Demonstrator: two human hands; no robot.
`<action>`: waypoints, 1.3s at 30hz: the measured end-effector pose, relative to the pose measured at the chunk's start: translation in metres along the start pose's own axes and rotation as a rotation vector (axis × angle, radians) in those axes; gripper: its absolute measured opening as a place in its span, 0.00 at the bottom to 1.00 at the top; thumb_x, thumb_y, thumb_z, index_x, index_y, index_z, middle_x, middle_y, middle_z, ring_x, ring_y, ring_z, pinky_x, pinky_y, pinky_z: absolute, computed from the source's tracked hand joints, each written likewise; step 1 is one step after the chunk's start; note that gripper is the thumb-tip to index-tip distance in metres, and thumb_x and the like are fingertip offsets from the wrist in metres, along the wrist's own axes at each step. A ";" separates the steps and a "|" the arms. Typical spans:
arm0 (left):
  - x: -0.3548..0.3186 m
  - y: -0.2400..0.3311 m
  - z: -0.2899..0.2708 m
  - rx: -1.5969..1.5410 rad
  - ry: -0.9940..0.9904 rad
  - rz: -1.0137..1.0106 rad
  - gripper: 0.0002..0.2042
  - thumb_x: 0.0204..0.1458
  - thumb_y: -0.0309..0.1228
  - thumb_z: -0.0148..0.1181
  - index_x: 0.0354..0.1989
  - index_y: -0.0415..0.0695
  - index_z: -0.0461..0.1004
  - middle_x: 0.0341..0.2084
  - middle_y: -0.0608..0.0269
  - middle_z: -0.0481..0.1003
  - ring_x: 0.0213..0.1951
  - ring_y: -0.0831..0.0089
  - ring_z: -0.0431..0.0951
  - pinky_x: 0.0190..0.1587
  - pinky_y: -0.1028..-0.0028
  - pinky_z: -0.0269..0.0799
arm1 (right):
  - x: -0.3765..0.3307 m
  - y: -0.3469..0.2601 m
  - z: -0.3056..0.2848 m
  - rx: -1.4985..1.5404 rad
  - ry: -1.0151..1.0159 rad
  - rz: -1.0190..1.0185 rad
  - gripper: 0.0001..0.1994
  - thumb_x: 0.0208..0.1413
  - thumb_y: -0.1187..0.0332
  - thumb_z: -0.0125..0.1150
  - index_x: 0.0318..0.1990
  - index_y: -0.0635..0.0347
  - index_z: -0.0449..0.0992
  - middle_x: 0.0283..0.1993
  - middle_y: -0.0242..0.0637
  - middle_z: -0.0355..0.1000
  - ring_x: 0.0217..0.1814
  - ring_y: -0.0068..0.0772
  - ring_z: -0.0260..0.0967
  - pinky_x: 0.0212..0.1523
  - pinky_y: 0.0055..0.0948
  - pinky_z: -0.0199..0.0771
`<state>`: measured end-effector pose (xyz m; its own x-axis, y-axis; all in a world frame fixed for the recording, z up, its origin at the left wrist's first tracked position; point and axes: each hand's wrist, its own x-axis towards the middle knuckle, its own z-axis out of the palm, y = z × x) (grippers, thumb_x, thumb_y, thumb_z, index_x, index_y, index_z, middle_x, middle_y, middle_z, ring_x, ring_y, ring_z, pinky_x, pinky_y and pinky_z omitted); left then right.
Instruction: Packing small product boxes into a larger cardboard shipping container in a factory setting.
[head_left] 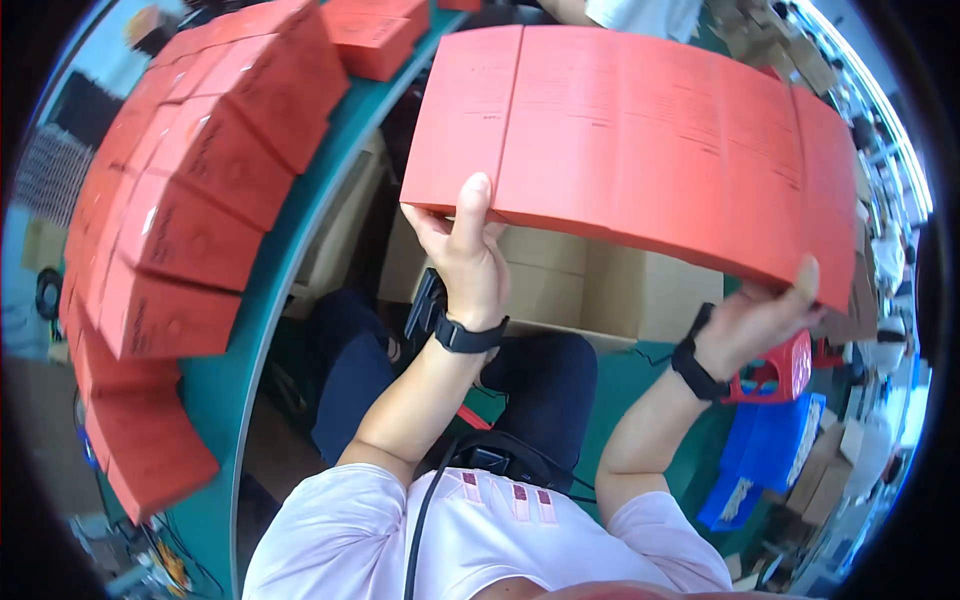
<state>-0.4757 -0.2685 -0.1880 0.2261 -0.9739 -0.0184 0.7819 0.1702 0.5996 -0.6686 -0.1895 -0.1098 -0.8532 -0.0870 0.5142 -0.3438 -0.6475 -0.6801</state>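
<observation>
A row of several red boxes [610,140], pressed side by side, is held up in front of me. My left hand [465,245] grips the row's near left corner, thumb up on the printed face and fingers mostly hidden beneath. At the right end my right hand [755,315] is closed on the near edge in the same way, its fingers largely out of sight. Below the row stands an open cardboard carton [612,290], partly covered by the boxes. I cannot see what lies in its hidden part.
On my left a green table [262,300] bears stacked red boxes [190,220]. More red boxes [372,42] sit farther along it. To the right are a red plastic stool [785,368] and a blue bin [752,455] on the green floor. Another person's pale clothing [645,15] shows at the top.
</observation>
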 end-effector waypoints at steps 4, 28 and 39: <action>-0.007 0.061 0.006 -0.087 -0.065 0.205 0.25 0.51 0.28 0.63 0.55 0.43 0.58 0.49 0.60 0.65 0.50 0.73 0.69 0.51 0.70 0.70 | -0.006 -0.048 0.022 0.165 -0.016 0.137 0.25 0.51 0.59 0.63 0.54 0.66 0.70 0.55 0.43 0.70 0.54 0.38 0.69 0.56 0.36 0.67; -0.216 0.393 -0.150 -0.075 -0.049 1.271 0.12 0.58 0.25 0.54 0.50 0.41 0.67 0.49 0.63 0.72 0.49 0.75 0.75 0.50 0.77 0.73 | -0.223 -0.202 0.139 0.725 -0.712 -0.336 0.22 0.39 0.79 0.70 0.46 0.68 0.74 0.51 0.48 0.73 0.48 0.40 0.76 0.49 0.36 0.79; -0.378 0.440 -0.196 0.272 0.573 1.444 0.16 0.58 0.41 0.55 0.47 0.43 0.71 0.38 0.65 0.76 0.37 0.73 0.75 0.46 0.68 0.74 | -0.386 -0.299 0.107 1.177 -1.036 0.090 0.21 0.57 0.76 0.58 0.58 0.55 0.65 0.55 0.40 0.66 0.52 0.35 0.72 0.50 0.34 0.77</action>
<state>-0.1026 0.2039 -0.0740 0.8894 0.1741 0.4227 -0.3882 0.7760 0.4972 -0.1939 -0.0433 -0.0489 -0.0534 -0.2983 0.9530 0.5999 -0.7725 -0.2082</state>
